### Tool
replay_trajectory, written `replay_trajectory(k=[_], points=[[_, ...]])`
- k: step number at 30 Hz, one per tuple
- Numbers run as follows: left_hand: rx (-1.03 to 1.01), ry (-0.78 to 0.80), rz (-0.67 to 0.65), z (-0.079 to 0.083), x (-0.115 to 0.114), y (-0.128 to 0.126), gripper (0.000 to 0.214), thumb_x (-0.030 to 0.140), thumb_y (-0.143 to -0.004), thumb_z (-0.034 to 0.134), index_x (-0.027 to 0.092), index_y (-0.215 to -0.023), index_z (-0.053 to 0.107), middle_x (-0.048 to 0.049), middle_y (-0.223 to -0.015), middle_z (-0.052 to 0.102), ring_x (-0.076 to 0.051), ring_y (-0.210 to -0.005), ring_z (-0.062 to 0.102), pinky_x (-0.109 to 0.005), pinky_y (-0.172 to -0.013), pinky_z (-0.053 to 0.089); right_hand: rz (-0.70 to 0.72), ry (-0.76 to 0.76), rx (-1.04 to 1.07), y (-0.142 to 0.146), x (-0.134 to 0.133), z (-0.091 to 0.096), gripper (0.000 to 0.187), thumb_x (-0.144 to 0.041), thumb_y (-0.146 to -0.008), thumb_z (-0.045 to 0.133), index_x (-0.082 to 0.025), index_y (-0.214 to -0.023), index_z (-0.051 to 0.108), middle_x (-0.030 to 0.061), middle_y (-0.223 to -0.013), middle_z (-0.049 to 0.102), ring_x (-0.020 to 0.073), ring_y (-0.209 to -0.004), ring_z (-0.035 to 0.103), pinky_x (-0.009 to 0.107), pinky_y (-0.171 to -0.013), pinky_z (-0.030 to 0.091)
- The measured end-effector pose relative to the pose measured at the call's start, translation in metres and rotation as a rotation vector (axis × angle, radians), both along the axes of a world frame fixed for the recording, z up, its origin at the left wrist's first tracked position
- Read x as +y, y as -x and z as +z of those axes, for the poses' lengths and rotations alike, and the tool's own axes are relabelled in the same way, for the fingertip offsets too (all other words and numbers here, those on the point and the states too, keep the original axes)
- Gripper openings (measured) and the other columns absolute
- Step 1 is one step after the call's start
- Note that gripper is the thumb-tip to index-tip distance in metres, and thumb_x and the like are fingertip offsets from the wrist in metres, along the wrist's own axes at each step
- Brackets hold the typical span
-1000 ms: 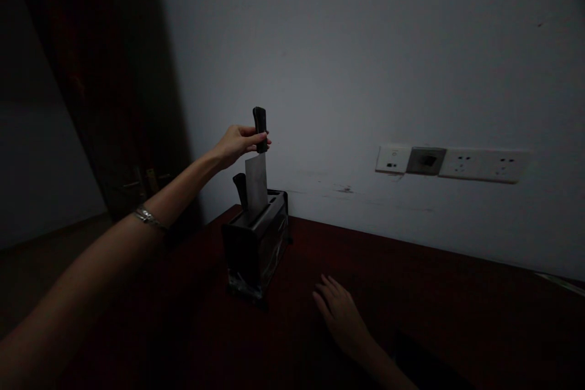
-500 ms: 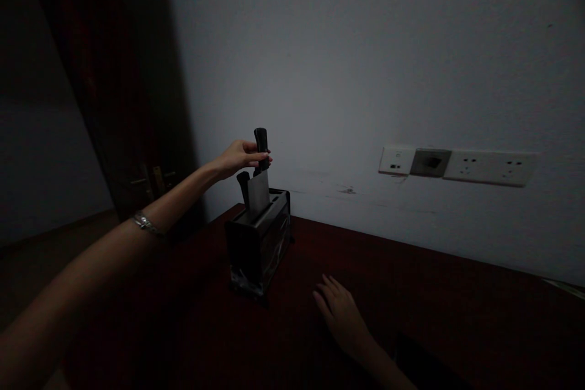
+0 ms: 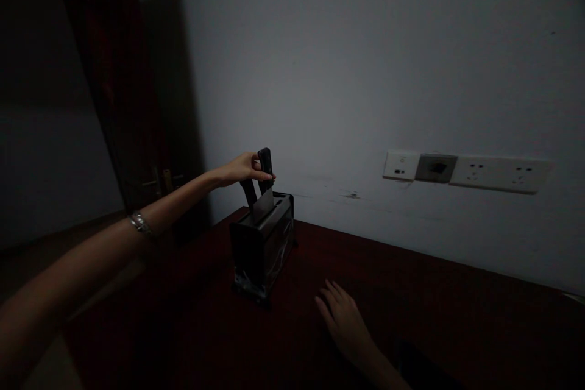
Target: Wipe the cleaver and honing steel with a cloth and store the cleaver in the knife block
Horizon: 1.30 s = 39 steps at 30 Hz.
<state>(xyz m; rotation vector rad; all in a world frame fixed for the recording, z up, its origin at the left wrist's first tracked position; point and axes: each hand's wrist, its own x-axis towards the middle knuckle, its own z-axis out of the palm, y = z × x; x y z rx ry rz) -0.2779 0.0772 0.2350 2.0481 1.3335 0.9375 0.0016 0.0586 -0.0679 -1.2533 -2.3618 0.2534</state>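
Observation:
My left hand (image 3: 249, 169) grips the black handle of a broad-bladed knife (image 3: 264, 205) from above. Part of its blade is down in the slot of a dark knife block (image 3: 262, 244) with a shiny side, and the upper part still shows. A second black handle (image 3: 249, 193) sticks up from the block just left of that blade. My right hand (image 3: 342, 317) rests on the dark red tabletop, right of the block, fingers stretched out and holding nothing.
The block stands on the dark red table (image 3: 365, 256), close to a pale wall (image 3: 342, 73). A row of sockets and switch plates (image 3: 473, 170) is on the wall at right. A dark door frame (image 3: 123, 91) rises at left. The room is dim.
My left hand has lowered the knife, so less of its blade shows above the block. The view has shifted slightly. My right hand stays on the table.

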Motion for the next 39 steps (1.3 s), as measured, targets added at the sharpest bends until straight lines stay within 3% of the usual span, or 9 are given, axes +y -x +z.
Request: replay_trajectory(k=[10, 15, 20, 27, 32, 39], points=[[0.252, -0.038, -0.016, 0.002, 0.009, 0.011, 0.038, 0.034, -0.063, 0.068, 0.009, -0.09, 0.061, -0.0098, -0.085, 0.067, -0.016, -0.077, 0.059, -0.025, -0.066, 0.041, 0.004, -0.009, 0.009, -0.001, 0.004, -0.008, 0.052, -0.047, -0.088, 0.027, -0.014, -0.115, 0.057, 0.0125, -0.129, 0.049, 0.027, -0.124, 0.037, 0.042, -0.102, 0.029], [0.388, -0.077, -0.012, 0.002, 0.007, 0.01, 0.034, 0.038, -0.061, 0.069, 0.011, -0.081, 0.063, -0.006, -0.079, 0.067, -0.013, -0.069, 0.057, -0.022, -0.059, 0.037, 0.012, -0.035, 0.021, -0.002, 0.006, -0.012, 0.053, -0.049, -0.088, 0.027, -0.015, -0.113, 0.059, 0.0124, -0.128, 0.051, 0.0276, -0.123, 0.039, 0.043, -0.1, 0.031], [0.515, -0.165, 0.086, 0.005, 0.002, 0.002, 0.035, 0.04, -0.055, 0.072, 0.011, -0.072, 0.065, -0.0014, -0.066, 0.062, -0.01, -0.059, 0.05, -0.022, -0.054, 0.031, 0.007, -0.027, 0.01, -0.001, 0.003, -0.009, 0.054, -0.05, -0.087, 0.026, -0.015, -0.116, 0.057, 0.0121, -0.131, 0.048, 0.0267, -0.124, 0.038, 0.042, -0.101, 0.03], [0.612, -0.097, 0.19, 0.004, 0.007, 0.0, 0.038, 0.046, -0.05, 0.073, 0.013, -0.068, 0.065, 0.0017, -0.056, 0.056, -0.008, -0.05, 0.042, -0.021, -0.048, 0.025, 0.021, -0.02, -0.017, -0.002, 0.003, -0.006, 0.053, -0.05, -0.088, 0.025, -0.018, -0.116, 0.057, 0.0104, -0.13, 0.049, 0.027, -0.124, 0.038, 0.042, -0.101, 0.03], [0.641, -0.059, 0.141, 0.003, 0.01, -0.001, 0.038, 0.046, -0.051, 0.072, 0.013, -0.071, 0.068, 0.0006, -0.06, 0.061, -0.009, -0.054, 0.046, -0.021, -0.05, 0.028, -0.006, 0.005, -0.048, -0.001, -0.003, 0.0, 0.057, -0.048, -0.088, 0.024, -0.011, -0.118, 0.055, 0.0137, -0.132, 0.046, 0.0275, -0.126, 0.035, 0.042, -0.103, 0.027], [0.699, -0.016, 0.059, 0.003, 0.011, -0.007, 0.031, 0.04, -0.052, 0.072, 0.015, -0.07, 0.069, -0.0006, -0.064, 0.066, -0.01, -0.056, 0.052, -0.021, -0.053, 0.032, -0.003, 0.022, -0.036, -0.001, -0.004, 0.004, 0.058, -0.048, -0.088, 0.024, -0.01, -0.119, 0.054, 0.014, -0.133, 0.045, 0.0279, -0.126, 0.034, 0.042, -0.102, 0.027]])
